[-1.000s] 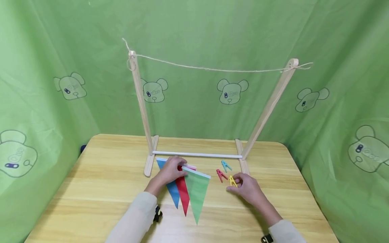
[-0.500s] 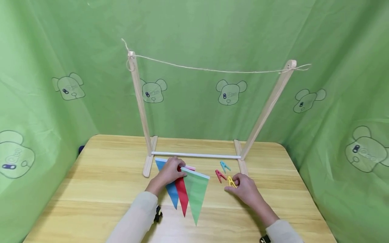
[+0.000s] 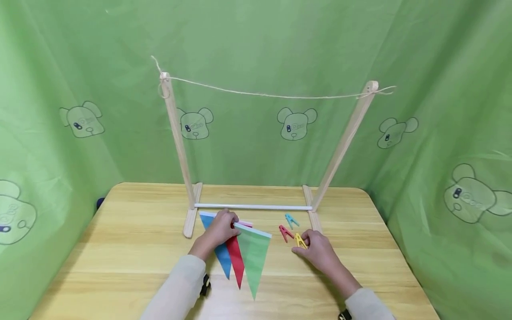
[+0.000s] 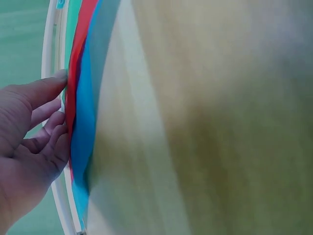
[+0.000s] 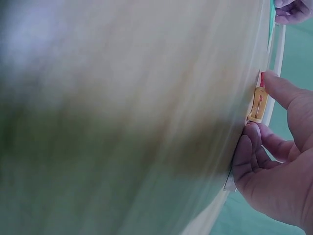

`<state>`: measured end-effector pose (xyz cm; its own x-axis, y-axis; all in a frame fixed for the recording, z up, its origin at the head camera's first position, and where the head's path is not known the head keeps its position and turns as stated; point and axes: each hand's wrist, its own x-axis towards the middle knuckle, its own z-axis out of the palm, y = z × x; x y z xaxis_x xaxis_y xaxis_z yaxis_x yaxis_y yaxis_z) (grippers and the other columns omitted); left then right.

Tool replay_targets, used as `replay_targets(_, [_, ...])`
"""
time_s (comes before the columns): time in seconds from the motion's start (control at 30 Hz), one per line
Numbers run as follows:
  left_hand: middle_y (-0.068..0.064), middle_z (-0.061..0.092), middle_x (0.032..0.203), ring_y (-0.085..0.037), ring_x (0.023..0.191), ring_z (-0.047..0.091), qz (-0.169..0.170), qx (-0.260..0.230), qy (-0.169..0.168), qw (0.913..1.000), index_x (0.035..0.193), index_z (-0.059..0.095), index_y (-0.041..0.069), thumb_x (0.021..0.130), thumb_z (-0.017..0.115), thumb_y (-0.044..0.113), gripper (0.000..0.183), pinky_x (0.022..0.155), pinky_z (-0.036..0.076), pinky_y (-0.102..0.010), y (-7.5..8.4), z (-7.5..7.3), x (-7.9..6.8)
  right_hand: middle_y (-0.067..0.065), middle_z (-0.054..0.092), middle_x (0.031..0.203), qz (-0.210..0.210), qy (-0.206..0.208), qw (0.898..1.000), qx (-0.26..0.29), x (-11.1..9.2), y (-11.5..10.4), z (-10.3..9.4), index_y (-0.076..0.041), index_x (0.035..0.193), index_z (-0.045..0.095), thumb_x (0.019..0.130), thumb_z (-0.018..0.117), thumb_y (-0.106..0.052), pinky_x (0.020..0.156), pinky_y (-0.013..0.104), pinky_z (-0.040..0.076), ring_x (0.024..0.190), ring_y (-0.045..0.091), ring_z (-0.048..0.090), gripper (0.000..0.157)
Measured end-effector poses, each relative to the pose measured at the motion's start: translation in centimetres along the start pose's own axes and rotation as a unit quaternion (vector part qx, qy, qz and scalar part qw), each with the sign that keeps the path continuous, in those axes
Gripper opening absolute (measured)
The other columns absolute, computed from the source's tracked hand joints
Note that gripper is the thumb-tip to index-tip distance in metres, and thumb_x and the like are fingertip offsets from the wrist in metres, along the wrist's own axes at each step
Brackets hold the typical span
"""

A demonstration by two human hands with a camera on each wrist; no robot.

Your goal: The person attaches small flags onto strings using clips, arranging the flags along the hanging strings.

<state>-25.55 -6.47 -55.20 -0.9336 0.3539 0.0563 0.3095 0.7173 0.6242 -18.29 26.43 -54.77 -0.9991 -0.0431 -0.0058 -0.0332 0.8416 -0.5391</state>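
My left hand lies over several pennants at mid-table and pinches the upper left corner of the green pennant. Under and beside it are a red pennant and a blue pennant, and a strip of a pink one shows behind. In the left wrist view the red and blue cloth is seen edge-on by the fingertips. My right hand holds a yellow clothespin between thumb and fingers, low at the tabletop. Close by lie a red clothespin and a blue clothespin.
Behind the pennants stands a wooden frame with a left post, a right post and a white bottom rod. A thin string sags between the post tops. Green curtains surround the wooden table.
The whole head view has shifted slightly left and down. Relative to the pennants and clothespins, both hands look almost still.
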Motion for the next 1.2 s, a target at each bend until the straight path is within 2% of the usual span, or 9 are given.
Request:
replay_targets(0.2, [-0.008,0.060,0.096,-0.019,0.087,0.054,-0.010,-0.008,-0.017,0.9998,0.102,0.071,0.000,0.084,0.087,0.013,0.027,0.075,0.054,-0.031,0.04,-0.24,0.05,0.005,0.057,0.087,0.000,-0.004,1.000,-0.004,-0.07,-0.09,0.09,-0.002,0.102,0.065,0.079,0.091,-0.029,0.063,0.025,0.044,0.076,0.016,0.049,0.044])
replay_targets(0.53, [-0.007,0.062,0.091,-0.018,0.081,0.056,-0.015,-0.028,-0.030,0.9990,0.097,0.068,0.002,0.083,0.087,0.012,0.025,0.072,0.054,-0.032,0.25,-0.60,0.41,0.004,0.056,0.086,0.003,-0.006,1.000,-0.012,0.01,-0.39,-0.27,-0.005,0.098,0.064,0.079,0.090,-0.027,0.065,0.027,0.042,0.077,0.016,0.048,0.040])
replay_targets(0.77, [-0.004,0.060,0.086,-0.016,0.079,0.054,-0.018,-0.024,-0.024,0.9993,0.095,0.068,0.003,0.082,0.088,0.011,0.025,0.071,0.052,-0.030,0.41,-0.50,0.64,0.004,0.057,0.084,-0.001,-0.002,1.000,-0.012,-0.10,-0.24,-0.30,-0.004,0.098,0.065,0.080,0.090,-0.024,0.064,0.028,0.042,0.075,0.016,0.049,0.037])
replay_targets(0.93, [-0.003,0.057,0.081,-0.016,0.076,0.052,-0.011,-0.018,-0.023,0.9995,0.087,0.066,0.005,0.081,0.088,0.010,0.024,0.067,0.049,-0.028,0.45,-0.45,0.56,0.004,0.058,0.084,0.002,0.000,1.000,-0.009,-0.17,-0.13,-0.17,-0.003,0.098,0.065,0.080,0.089,-0.021,0.064,0.027,0.044,0.075,0.016,0.050,0.035])
replay_targets(1.2, [-0.003,0.054,0.082,-0.017,0.080,0.050,-0.018,-0.021,-0.027,0.9992,0.081,0.063,0.007,0.082,0.088,0.010,0.025,0.064,0.047,-0.026,0.49,-0.32,0.39,0.005,0.059,0.085,0.006,0.007,1.000,0.000,-0.36,0.11,-0.19,-0.002,0.096,0.065,0.080,0.089,-0.019,0.063,0.025,0.044,0.075,0.015,0.051,0.033])
